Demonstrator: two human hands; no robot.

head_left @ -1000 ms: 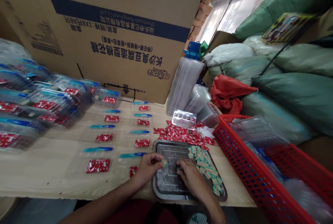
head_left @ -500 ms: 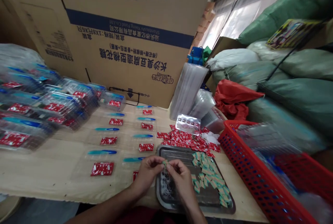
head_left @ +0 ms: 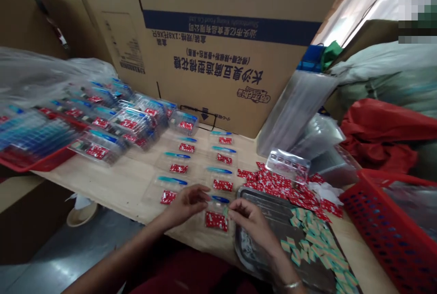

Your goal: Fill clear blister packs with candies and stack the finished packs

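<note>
Where the pale wooden table (head_left: 126, 187) starts on my left, a red plastic basket (head_left: 51, 163) holds blurred blue-topped packs. Clear plastic packs with red sachets (head_left: 128, 123) are piled beyond it, probably to leave the middle free. Next come two columns of clear shallow plastic trays (head_left: 160, 190), each with a blue pointed strip and a white-flecked red sachet, spaced apart, I think, so I can reach into every one. My left hand (head_left: 184, 204) hovers by the nearest tray, its fingers loosely curled, thumb apart, seemingly gripping nothing. My right hand (head_left: 254, 223) has its fingertips at a small green piece (head_left: 225, 211) just above that tray's red sachet (head_left: 216, 221); I can't tell whether they pinch it. Beside it, the dark metal tray (head_left: 244, 250) keeps loose green-and-tan pieces (head_left: 321, 239) close to that hand, likely for quick picking.
</note>
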